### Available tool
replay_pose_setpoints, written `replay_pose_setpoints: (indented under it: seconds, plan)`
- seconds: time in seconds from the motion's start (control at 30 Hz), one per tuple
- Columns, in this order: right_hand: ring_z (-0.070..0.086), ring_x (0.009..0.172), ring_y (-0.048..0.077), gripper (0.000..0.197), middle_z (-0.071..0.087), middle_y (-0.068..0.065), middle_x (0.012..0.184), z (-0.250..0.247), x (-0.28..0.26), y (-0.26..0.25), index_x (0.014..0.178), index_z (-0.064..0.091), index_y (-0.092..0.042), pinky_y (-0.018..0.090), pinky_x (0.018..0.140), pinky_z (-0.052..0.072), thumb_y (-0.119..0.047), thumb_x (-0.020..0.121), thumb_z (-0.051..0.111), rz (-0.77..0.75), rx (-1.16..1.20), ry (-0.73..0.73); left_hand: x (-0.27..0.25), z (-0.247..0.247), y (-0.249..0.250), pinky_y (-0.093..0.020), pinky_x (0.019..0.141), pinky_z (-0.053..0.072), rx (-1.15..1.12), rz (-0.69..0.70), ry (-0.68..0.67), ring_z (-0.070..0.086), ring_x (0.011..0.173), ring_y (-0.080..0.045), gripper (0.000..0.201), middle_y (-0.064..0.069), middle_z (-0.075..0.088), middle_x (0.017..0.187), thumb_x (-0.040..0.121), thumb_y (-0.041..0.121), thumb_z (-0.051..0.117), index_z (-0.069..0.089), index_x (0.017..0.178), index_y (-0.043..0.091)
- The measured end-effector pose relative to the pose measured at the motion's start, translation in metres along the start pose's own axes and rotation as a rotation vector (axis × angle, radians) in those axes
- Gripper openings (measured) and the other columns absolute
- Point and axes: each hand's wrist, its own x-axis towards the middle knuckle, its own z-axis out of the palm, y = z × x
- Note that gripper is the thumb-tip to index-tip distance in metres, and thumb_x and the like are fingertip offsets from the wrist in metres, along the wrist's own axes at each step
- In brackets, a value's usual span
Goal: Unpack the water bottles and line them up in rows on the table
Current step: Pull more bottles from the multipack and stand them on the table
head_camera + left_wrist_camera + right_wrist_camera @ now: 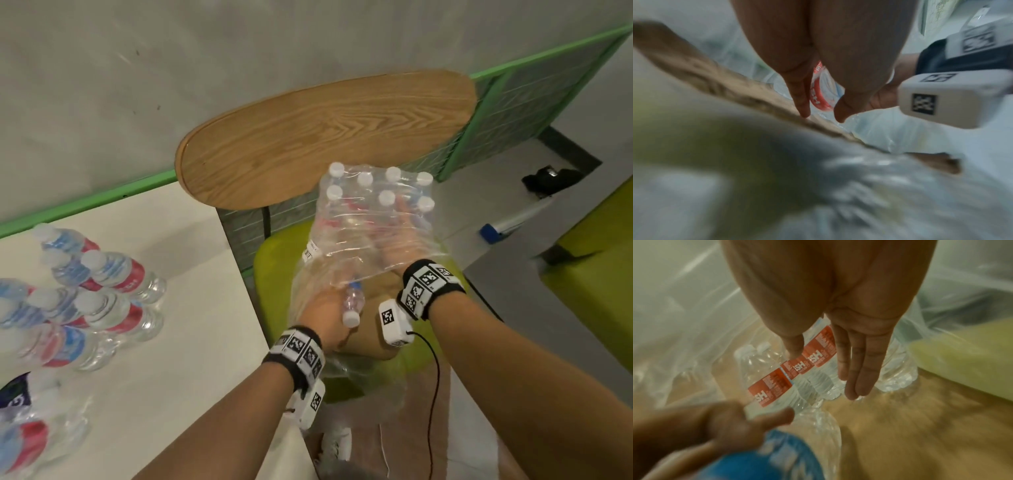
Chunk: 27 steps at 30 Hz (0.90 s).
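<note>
Your head view is evenly and moderately lit, with soft shadows on the white table (191, 308) and glare on the plastic wrap (359, 240) just beyond the fingers of your right hand (400, 240); straight edges bow toward the frame borders. Your left wrist view is dim and heavily smeared below the fingertips (804, 112), and only the red bottle label (819, 95) between the fingers reads clearly. Your right wrist view is warm and dim, sharp at the bottles (797, 374) beside the fingers (859, 369), blurred nearer the lens.
</note>
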Motion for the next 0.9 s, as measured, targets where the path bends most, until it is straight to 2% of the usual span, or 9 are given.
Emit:
replay_pose_setpoints:
  seconds: [0.1,0.2,0.3,0.37,0.47,0.53,0.63,0.73,0.9]
  plan:
    - [0.052,0.123,0.026,0.033,0.055,0.012,0.134,0.013,-0.002,0.001,0.130,0.052,0.000,0.017,0.094,0.038,-0.017,0.102,0.045,-0.027,-0.001,-0.102,-0.029,0.010,-0.019,-0.032,0.117,0.026,-0.123,0.028,-0.012,0.035,0.133,-0.008,0.081,0.013,0.034,0.147,0.075,0.016,0.077,0.034,0.140,0.039]
    - [0.047,0.130,0.032,0.037,0.054,0.017,0.134,0.024,-0.011,0.004,0.129,0.056,-0.003,0.035,0.111,0.032,-0.025,0.099,0.051,-0.053,0.058,-0.160,-0.070,0.005,-0.033,-0.032,0.116,0.033,-0.301,0.123,-0.009,0.035,0.135,-0.002,0.078,0.024,0.031,0.147,0.074,0.019,0.080,0.037,0.132,0.045]
    - [0.059,0.099,0.029,0.023,0.062,0.011,0.104,0.035,-0.025,0.005,0.111,0.062,-0.003,0.018,0.082,0.050,-0.018,0.094,0.061,-0.084,0.091,-0.221,-0.109,-0.012,-0.049,-0.032,0.103,0.048,-0.498,0.039,0.034,0.055,0.120,-0.003,0.068,0.023,0.048,0.137,0.071,0.021,0.081,0.047,0.126,0.038]
    - [0.052,0.080,0.018,0.015,0.054,-0.003,0.083,0.045,-0.041,0.006,0.085,0.058,-0.014,0.010,0.058,0.041,-0.026,0.094,0.060,-0.060,0.003,-0.237,-0.136,-0.024,-0.061,-0.036,0.097,0.052,-0.574,-0.005,0.085,0.060,0.114,-0.007,0.064,0.017,0.056,0.132,0.071,0.016,0.082,0.052,0.125,0.031]
    - [0.051,0.077,0.013,0.052,0.057,-0.003,0.095,0.059,-0.066,0.016,0.109,0.056,-0.020,0.024,0.067,0.045,-0.064,0.081,0.049,-0.075,-0.154,-0.187,-0.176,-0.041,-0.082,-0.042,0.091,0.056,-0.652,-0.061,0.194,0.061,0.115,-0.015,0.064,0.011,0.058,0.131,0.072,0.006,0.081,0.052,0.125,0.027]
    - [0.054,0.085,0.017,0.048,0.062,0.004,0.111,0.068,-0.084,0.021,0.130,0.051,-0.021,0.037,0.077,0.050,-0.050,0.092,0.044,-0.098,-0.195,-0.254,-0.199,-0.051,-0.098,-0.046,0.085,0.057,-0.697,-0.126,0.291,0.062,0.113,-0.018,0.069,0.008,0.061,0.128,0.068,0.004,0.083,0.047,0.124,0.026]
    - [0.058,0.076,0.015,0.033,0.061,-0.009,0.090,0.068,-0.128,0.004,0.121,0.057,-0.025,0.037,0.075,0.048,-0.032,0.089,0.053,-0.216,-0.184,-0.120,-0.235,-0.071,-0.117,-0.052,0.072,0.059,-0.774,-0.237,0.470,0.071,0.083,-0.031,0.066,0.006,0.067,0.121,0.067,0.016,0.087,0.045,0.117,0.024]
    - [0.051,0.116,0.019,0.051,0.061,-0.005,0.119,0.071,-0.159,0.012,0.123,0.057,-0.025,0.036,0.100,0.040,-0.030,0.076,0.076,-0.323,-0.054,0.043,-0.251,-0.083,-0.126,-0.047,0.063,0.060,-0.716,-0.340,0.614,0.068,0.059,-0.033,0.052,0.013,0.068,0.114,0.071,0.019,0.086,0.052,0.110,0.027]
    - [0.063,0.094,0.014,0.063,0.059,-0.010,0.107,0.080,-0.220,-0.005,0.121,0.052,-0.033,0.030,0.082,0.056,-0.022,0.068,0.085,-0.318,0.251,0.071,-0.297,-0.099,-0.172,-0.033,0.067,0.059,-0.543,-0.449,0.696,0.069,0.061,-0.022,0.051,0.011,0.071,0.093,0.069,0.029,0.087,0.060,0.110,0.037]
